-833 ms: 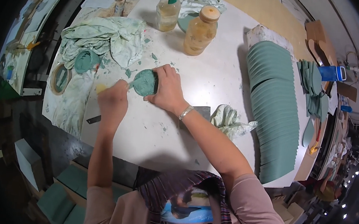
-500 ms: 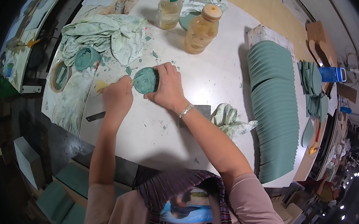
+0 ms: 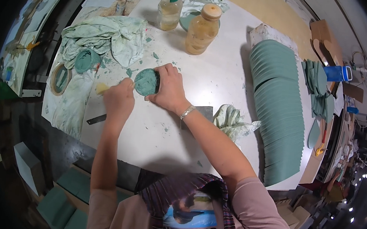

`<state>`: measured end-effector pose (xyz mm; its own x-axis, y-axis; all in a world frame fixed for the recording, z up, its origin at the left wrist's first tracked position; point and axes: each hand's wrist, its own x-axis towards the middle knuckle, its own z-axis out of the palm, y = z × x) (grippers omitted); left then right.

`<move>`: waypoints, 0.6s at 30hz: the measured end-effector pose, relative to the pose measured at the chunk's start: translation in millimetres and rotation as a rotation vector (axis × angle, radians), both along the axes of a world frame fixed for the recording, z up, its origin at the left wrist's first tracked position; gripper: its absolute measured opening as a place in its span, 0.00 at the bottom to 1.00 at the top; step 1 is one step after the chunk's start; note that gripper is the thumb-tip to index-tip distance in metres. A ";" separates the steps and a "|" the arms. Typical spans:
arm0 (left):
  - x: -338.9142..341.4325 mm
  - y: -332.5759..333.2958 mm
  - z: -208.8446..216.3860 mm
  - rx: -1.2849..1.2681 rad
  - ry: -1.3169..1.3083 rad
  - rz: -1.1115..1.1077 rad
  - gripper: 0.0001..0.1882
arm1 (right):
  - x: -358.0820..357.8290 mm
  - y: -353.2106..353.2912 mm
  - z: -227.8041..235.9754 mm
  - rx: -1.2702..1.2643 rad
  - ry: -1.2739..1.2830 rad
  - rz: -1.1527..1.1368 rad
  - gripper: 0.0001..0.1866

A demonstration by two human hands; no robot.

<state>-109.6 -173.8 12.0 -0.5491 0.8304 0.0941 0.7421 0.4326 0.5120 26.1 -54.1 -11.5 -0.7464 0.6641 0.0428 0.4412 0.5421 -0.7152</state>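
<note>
My right hand point(image 3: 170, 87) is wrapped around the far and right side of a small round tub point(image 3: 146, 82) of lumpy green paste, tilted so its open top faces me. At the tub's left rim my left hand point(image 3: 120, 97) is closed on a tool with a pale yellow end point(image 3: 101, 88) poking out on its left; the working tip is mostly hidden. Beneath my left forearm lies a flat dark metal strip point(image 3: 96, 119). A flat grey plate point(image 3: 203, 112) is partly covered by my right wrist, beside a crumpled stained cloth point(image 3: 234, 123).
Two glass bottles point(image 3: 170, 10) stand beyond my hands. A stained rag point(image 3: 108, 35), a second green paste tub point(image 3: 87, 60) and a tape roll point(image 3: 60, 79) lie left. A long overlapping row of green pieces point(image 3: 278, 113) fills the right side. Green crumbs dot the table.
The whole scene has shifted slightly left in view. Both hands keep their hold at the tub, and the paste surface looks slightly different.
</note>
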 end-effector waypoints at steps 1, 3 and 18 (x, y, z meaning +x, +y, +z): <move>0.2 -0.8 -6.3 -0.045 0.102 -0.021 0.08 | -1.3 -1.8 0.5 -0.004 0.001 0.004 0.45; -2.2 -1.3 -7.4 -0.089 0.204 -0.041 0.08 | -3.2 -2.4 1.5 -0.013 -0.019 0.000 0.45; 0.1 -11.4 0.0 0.120 0.291 -0.193 0.02 | -1.4 -1.0 0.4 -0.011 -0.014 -0.004 0.44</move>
<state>-109.5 -185.2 12.1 -0.3195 0.8895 0.3267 0.9261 0.2201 0.3064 24.7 -55.1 -11.1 -0.7443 0.6673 0.0253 0.4534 0.5328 -0.7146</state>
